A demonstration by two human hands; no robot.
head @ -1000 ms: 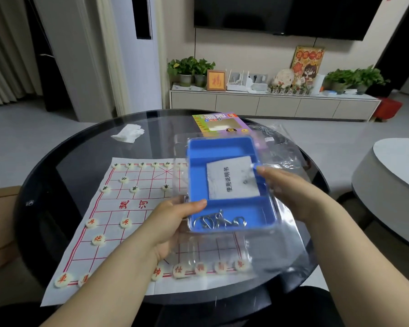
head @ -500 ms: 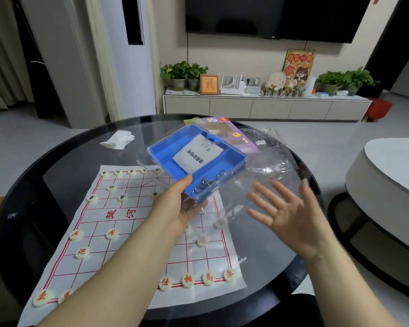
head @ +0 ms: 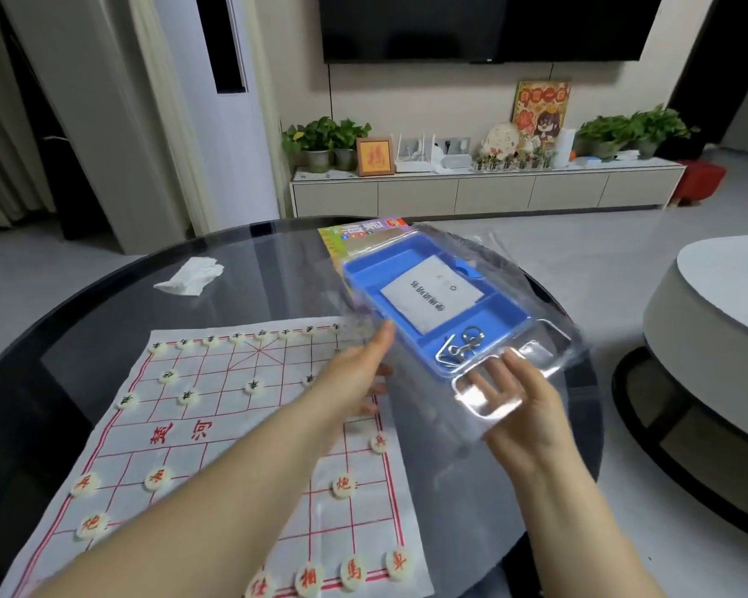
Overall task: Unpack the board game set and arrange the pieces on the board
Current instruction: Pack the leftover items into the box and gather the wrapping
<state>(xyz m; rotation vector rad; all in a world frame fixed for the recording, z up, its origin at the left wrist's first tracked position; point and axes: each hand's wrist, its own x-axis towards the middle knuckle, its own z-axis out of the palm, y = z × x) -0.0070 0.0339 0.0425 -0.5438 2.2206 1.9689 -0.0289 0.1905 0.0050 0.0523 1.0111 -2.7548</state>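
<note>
Here: clear package [head: 549, 338] with its blue tray [head: 407, 269] tilted over the table [head: 104, 321], just past the board [head: 217, 425]. My right hand [head: 519, 407] lies flat beneath, fingers straight. My left hand [head: 355, 377] has its thumb at the package edge; whether it pinches, I cannot tell.

A white sheet board [head: 234, 394] with a red grid lies flat at the near left. Cream round pieces [head: 342, 485] with red characters sit on its near half, and black-marked pieces [head: 168, 375] on its far half. A blue plastic tray [head: 506, 312] in a clear plastic blister pack [head: 549, 351] holds a white leaflet [head: 432, 291] and silver metal rings [head: 458, 349]. It is tilted in the air over the board's far right corner.
</note>
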